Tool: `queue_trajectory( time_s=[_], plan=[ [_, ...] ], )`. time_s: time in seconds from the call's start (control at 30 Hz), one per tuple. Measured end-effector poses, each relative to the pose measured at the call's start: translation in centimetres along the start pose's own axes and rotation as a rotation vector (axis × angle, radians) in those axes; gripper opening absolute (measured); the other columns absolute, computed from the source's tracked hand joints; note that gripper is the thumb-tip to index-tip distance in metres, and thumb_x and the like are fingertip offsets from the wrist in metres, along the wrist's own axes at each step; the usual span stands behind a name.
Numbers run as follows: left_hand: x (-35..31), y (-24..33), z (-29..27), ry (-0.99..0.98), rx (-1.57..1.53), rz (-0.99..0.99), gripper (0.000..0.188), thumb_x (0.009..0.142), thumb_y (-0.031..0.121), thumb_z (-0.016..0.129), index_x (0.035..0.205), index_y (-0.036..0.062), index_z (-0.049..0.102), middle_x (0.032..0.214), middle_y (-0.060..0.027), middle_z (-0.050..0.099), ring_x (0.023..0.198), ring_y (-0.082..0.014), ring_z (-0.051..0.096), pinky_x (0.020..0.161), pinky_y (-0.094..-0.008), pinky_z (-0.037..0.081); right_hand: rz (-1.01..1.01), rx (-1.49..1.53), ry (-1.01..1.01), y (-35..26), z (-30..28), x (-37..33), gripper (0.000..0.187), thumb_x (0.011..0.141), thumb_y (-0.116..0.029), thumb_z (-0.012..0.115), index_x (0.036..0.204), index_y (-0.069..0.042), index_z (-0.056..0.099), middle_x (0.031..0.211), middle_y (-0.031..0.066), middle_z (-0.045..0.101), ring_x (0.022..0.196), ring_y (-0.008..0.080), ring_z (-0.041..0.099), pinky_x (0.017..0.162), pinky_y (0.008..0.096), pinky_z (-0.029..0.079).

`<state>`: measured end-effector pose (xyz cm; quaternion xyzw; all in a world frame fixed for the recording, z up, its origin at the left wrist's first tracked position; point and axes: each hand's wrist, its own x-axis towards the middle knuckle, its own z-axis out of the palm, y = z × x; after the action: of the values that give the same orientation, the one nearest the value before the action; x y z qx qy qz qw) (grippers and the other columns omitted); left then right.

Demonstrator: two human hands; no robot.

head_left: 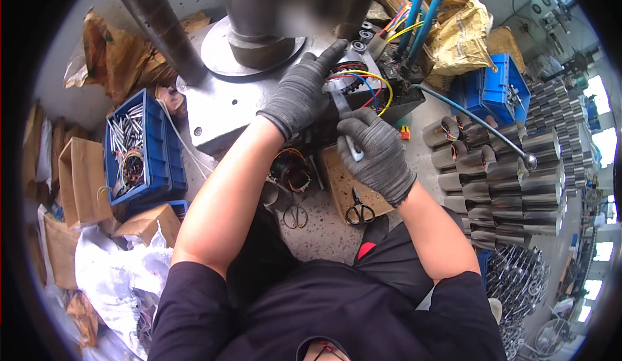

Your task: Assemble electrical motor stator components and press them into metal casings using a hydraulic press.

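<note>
Two grey-gloved hands work close together over a wound motor part with coloured wires point(363, 85), which sits on the grey machine base point(227, 111) at the far edge of the table point(324, 231).

Furthest to the left of both hands is a blue bin of short metal pins point(133, 144), well apart from them.

The left hand point(301, 92) lies flat and spread on the wound part, with its forefinger stretched forward toward the machine's column; it presses rather than grips.

Just under and beyond that hand, the part shows a dark body with copper-coloured winding and loose red, yellow and blue leads looping out to the right. It is probably heavy and stiff in its metal core, while the leads are soft and the winding is easily nicked. It looks best held by the solid outer body, not by the wires.

The right hand point(376, 150), just beside the left and nearer the person, is closed around a slim flat metal tool point(346, 124) whose tip points up toward the wires.

Below the hands, two pairs of scissors point(358, 210) lie on the table.

Well to the right of the right hand are rows of shiny metal cylinders point(512, 179), lying on their sides.
</note>
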<state>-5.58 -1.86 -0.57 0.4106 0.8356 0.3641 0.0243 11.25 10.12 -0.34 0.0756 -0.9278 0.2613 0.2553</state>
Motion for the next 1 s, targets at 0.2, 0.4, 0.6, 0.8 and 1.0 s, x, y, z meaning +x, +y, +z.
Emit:
queue_trajectory(
  time_s=[0.2, 0.4, 0.6, 0.8, 1.0],
  plan=[
    [-0.2, -0.3, -0.3, -0.054, -0.01, -0.01, 0.102, 0.075, 0.013, 0.085, 0.162, 0.0241, 0.033, 0.124, -0.03, 0.056, 0.116, -0.0437, 0.062, 0.103, -0.0459, 0.051, -0.041, -0.042, -0.016, 1.8, -0.5, 1.2, 0.022, 0.08, -0.004, 0.073, 0.102, -0.005, 0.07, 0.103, 0.016, 0.068, 0.089, 0.0366, 0.069, 0.078, 0.0416, 0.057],
    [0.1, -0.5, 0.2, -0.001, 0.056, 0.034, 0.09, 0.084, 0.004, 0.072, 0.162, 0.0263, 0.033, 0.126, -0.0305, 0.056, 0.115, -0.0452, 0.062, 0.099, -0.0474, 0.053, 0.075, -0.078, -0.135, 1.3, -0.7, 0.5, 0.018, 0.083, -0.008, 0.069, 0.101, -0.005, 0.07, 0.098, 0.0183, 0.067, 0.09, 0.0383, 0.068, 0.08, 0.0431, 0.057],
    [-0.3, 0.3, -0.9, 0.1, 0.018, 0.07, 0.083, 0.08, 0.004, 0.069, 0.157, 0.0218, 0.041, 0.128, -0.0293, 0.057, 0.113, -0.0462, 0.063, 0.098, -0.0484, 0.054, 0.185, 0.296, 0.008, 0.5, -2.8, -0.6, 0.016, 0.088, -0.007, 0.076, 0.101, -0.002, 0.069, 0.093, 0.0137, 0.068, 0.08, 0.026, 0.069, 0.072, 0.0352, 0.055],
    [0.0, 0.3, 0.3, 0.157, 0.081, 0.17, 0.068, 0.08, 0.02, 0.078, 0.145, 0.0144, 0.057, 0.128, -0.0236, 0.063, 0.111, -0.0421, 0.064, 0.099, -0.0462, 0.053, 0.335, 0.504, 0.259, 0.2, -5.4, 1.2, 0.013, 0.089, -0.006, 0.076, 0.099, -0.002, 0.069, 0.082, 0.0093, 0.068, 0.071, 0.0186, 0.067, 0.067, 0.0305, 0.054],
    [0.1, -2.3, 2.0, 0.142, 0.095, 0.173, 0.084, 0.077, 0.033, 0.087, 0.15, 0.0169, 0.051, 0.131, -0.0255, 0.06, 0.119, -0.0404, 0.063, 0.104, -0.0448, 0.051, 0.213, 0.291, 0.326, 3.2, -1.9, 3.7, 0.011, 0.089, -0.012, 0.073, 0.089, -0.002, 0.07, 0.082, 0.0144, 0.071, 0.073, 0.0264, 0.071, 0.068, 0.0361, 0.056]
  ],
)
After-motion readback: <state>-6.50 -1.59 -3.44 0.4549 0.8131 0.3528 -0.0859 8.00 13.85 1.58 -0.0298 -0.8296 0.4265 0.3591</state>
